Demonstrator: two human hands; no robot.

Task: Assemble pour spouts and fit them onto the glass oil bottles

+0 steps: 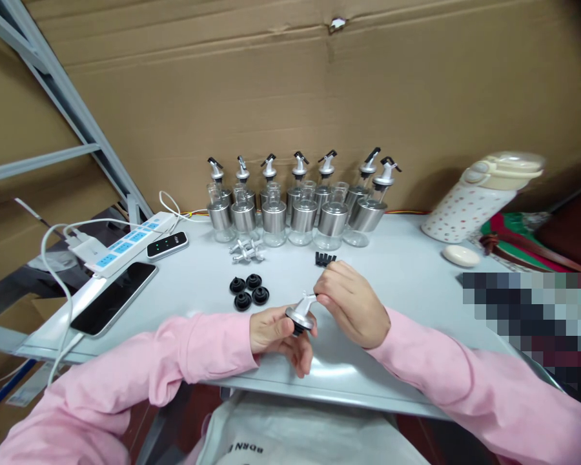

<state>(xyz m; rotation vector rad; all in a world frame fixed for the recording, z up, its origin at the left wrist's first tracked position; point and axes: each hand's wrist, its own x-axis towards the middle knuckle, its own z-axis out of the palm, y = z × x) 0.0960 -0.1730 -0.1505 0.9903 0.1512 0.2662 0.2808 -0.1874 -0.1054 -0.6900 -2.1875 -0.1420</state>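
My left hand is closed around a silver pourer cap with a black underside, held just above the grey table. My right hand pinches the spout end of the same cap from the right. Both arms wear pink sleeves. Several black rubber stoppers lie to the left of my hands. A small pile of silver spouts sits further back. A few small black clips lie just beyond my right hand.
Several glass bottles with steel bands and pourer tops stand in a row at the back against cardboard. A phone, a remote and a power strip lie left. A dotted flask and a white oval sit right.
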